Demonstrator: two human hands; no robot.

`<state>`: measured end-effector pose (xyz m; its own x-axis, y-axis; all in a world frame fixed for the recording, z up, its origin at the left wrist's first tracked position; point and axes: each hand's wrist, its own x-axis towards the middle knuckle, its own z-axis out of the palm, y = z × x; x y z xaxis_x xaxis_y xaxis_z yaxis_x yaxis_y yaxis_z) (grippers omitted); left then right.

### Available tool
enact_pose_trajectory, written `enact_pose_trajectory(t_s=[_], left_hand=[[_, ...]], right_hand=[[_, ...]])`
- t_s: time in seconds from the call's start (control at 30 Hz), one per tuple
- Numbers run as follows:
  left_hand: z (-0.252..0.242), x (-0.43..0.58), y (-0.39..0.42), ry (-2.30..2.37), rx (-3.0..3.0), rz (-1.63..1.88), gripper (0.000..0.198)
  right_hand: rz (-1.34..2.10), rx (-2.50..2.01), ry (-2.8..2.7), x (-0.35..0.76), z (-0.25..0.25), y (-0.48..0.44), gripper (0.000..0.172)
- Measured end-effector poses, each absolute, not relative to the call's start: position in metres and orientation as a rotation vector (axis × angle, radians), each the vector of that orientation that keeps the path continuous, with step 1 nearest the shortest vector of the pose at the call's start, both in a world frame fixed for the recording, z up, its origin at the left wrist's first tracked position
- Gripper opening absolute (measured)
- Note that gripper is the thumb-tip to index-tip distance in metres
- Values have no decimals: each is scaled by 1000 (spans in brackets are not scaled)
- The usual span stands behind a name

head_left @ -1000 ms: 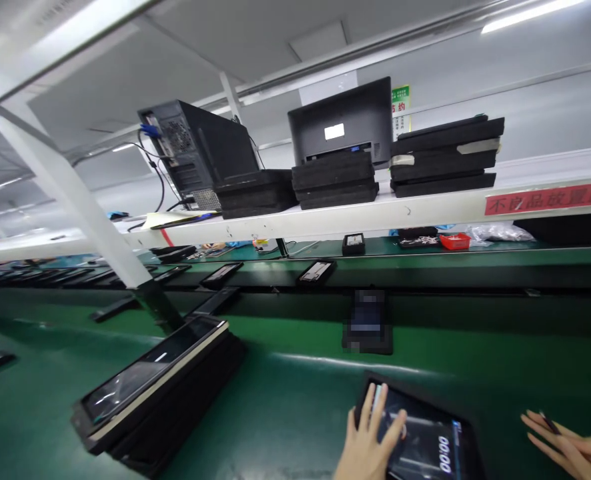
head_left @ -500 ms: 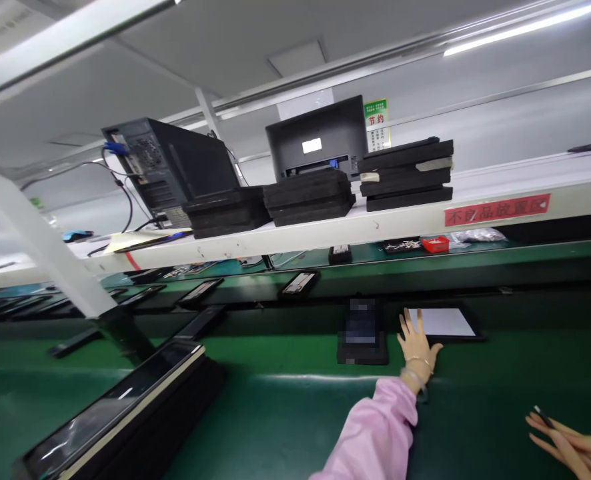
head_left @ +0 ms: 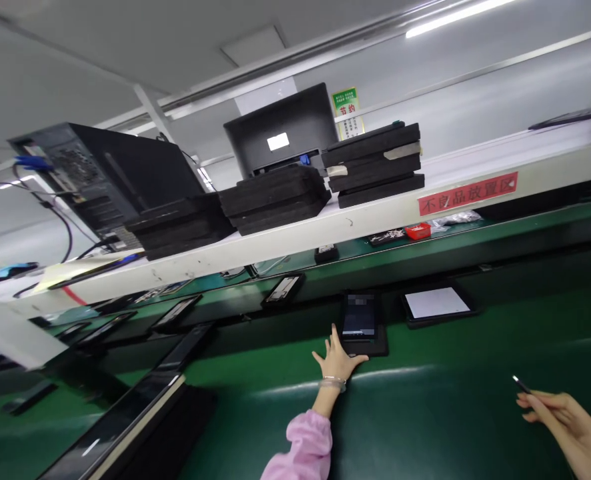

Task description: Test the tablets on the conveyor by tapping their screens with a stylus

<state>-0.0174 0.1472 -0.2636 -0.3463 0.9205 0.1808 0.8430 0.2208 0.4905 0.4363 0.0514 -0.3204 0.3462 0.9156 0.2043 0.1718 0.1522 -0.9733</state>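
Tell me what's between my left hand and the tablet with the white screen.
In the head view, the dark-screened tablet on its black pad lies between your left hand and the white-screened tablet, then a strip of green work surface.

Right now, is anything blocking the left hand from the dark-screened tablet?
Nothing visible is: the left hand is spread at the near left corner of the dark-screened tablet. The white-screened tablet lies off to the right.

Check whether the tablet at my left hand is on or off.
On, apparently: the tablet glows dark blue, with a pale strip along the bottom.
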Motion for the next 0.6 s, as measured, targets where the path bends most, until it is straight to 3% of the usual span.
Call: enact_pose_trajectory(t_s=[0.07, 0.2, 0.33, 0.4, 0.5, 0.53, 0.6], left_hand=[[-261, -16, 152, 2202, 1708, 893, 134], [-255, -7, 157, 1810, 1339, 1464, 121], [-264, 1, 164, 1617, 979, 1671, 117], [-269, 7, 166, 1511, 783, 1745, 87], [-270, 16, 166, 1337, 583, 1826, 24], [-267, 19, 167, 1277, 550, 1850, 15], [-260, 26, 170, 1185, 507, 1889, 21]], right_hand=[[774, -1309, -1129, 436, -317, 52, 48], [786, -1359, -1140, 429, -298, 47, 46], [786, -1388, -1145, 423, -288, 44, 47], [793, -1378, -1141, 422, -289, 45, 46], [810, -1365, -1124, 421, -291, 46, 45], [817, -1365, -1122, 421, -290, 46, 45], [826, -1382, -1125, 419, -289, 46, 45]])
